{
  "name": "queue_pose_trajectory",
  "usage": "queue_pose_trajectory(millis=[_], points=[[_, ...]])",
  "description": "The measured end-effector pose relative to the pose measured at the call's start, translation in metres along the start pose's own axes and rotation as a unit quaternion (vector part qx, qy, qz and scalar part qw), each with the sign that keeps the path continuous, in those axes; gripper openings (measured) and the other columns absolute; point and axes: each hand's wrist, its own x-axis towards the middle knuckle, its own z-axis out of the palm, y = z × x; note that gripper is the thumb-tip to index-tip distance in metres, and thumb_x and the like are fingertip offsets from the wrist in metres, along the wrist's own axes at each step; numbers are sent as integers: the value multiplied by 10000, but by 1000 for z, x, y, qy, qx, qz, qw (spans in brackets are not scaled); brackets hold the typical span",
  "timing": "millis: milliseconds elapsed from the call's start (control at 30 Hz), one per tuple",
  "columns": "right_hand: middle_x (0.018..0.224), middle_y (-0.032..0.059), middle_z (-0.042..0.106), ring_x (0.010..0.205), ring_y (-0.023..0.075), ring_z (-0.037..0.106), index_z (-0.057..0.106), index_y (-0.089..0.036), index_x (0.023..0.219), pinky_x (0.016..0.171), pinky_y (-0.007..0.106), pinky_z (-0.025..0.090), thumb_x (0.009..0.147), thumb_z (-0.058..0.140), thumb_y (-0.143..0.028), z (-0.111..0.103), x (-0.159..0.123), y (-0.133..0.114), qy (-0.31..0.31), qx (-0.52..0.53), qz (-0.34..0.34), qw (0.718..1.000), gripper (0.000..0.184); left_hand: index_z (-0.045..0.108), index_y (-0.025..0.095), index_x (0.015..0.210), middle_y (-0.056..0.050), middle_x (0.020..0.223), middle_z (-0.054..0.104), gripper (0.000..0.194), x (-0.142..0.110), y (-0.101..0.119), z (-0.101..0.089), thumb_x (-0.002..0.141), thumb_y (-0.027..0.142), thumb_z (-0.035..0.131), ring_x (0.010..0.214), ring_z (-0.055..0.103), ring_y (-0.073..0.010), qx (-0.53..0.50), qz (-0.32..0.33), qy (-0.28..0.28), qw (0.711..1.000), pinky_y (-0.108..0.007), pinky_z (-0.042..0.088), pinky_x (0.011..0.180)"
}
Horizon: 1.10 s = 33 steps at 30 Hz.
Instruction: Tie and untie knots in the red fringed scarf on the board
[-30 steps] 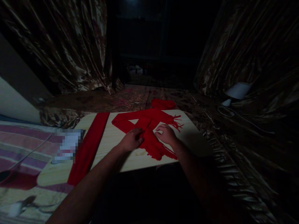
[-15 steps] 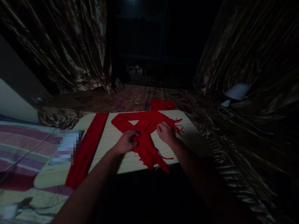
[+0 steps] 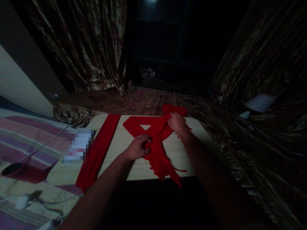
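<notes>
A red fringed scarf (image 3: 157,140) lies crossed into a loop on a pale wooden board (image 3: 115,150). My left hand (image 3: 138,147) is closed on the scarf where its two strands cross. My right hand (image 3: 177,122) is closed on the scarf's far fringed end near the board's back right corner. The other fringed end (image 3: 168,169) hangs over the board's front edge. A second red strip of cloth (image 3: 98,151) lies flat along the board's left part, apart from both hands.
A blurred white patch (image 3: 78,147) lies on the board's left edge. A red cup (image 3: 22,172) rests on a striped blanket (image 3: 24,134) at the left. Shiny patterned curtains (image 3: 83,48) hang behind and to the right. A white lamp (image 3: 257,103) with cord sits at right.
My right hand moved from beside the crossing up to the far fringed end and closed on it. My left hand stayed gripped at the crossing. The near end bunched narrower.
</notes>
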Motion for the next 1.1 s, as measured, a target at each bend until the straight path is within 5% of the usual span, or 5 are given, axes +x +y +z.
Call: queue_pose_trajectory(millis=[167, 300, 533, 833, 1100], points=[[757, 4, 663, 643, 149, 656, 560, -201, 910, 616, 264, 568, 797, 527, -197, 2, -6, -38, -43, 532, 126, 836, 118, 672, 214, 968, -78, 1213, 692, 313, 0, 0, 0, 662, 151, 656, 1165, 624, -240, -4, -9, 3, 1000, -406, 466, 1053], [739, -14, 657, 593, 135, 656, 517, -207, 909, 596, 270, 579, 797, 525, -182, 32, -25, -51, -129, 666, 197, 708, 114, 670, 213, 983, -70, 1197, 693, 313, 0, 1, 1, 674, 169, 654, 1139, 624, -239, 2, -10, 7, 1000, -401, 465, 1039], [732, -3, 666, 595, 112, 604, 627, -181, 856, 555, 194, 478, 781, 596, -165, 31, -24, -45, -107, 375, 63, 919, 83, 691, 208, 980, -54, 942, 696, 303, 0, 2, 0, 679, 200, 665, 933, 642, -241, 33, -56, -10, 998, -395, 506, 911], [643, -71, 574, 498, 87, 531, 522, -213, 898, 548, 215, 517, 781, 565, -191, -1, 8, -73, -155, 608, -10, 779, 126, 668, 215, 950, -83, 1227, 680, 296, 0, 4, -2, 659, 162, 662, 1175, 612, -255, -11, -41, -8, 999, -407, 449, 1057], [963, 51, 736, 892, 196, 683, 646, -199, 1078, 801, 295, 540, 780, 632, -165, 63, -16, -31, -126, 178, 13, 976, 300, 664, 217, 965, -74, 1194, 690, 308, -1, 2, -1, 663, 155, 655, 1129, 620, -249, -10, -27, 0, 1000, -401, 470, 1023]])
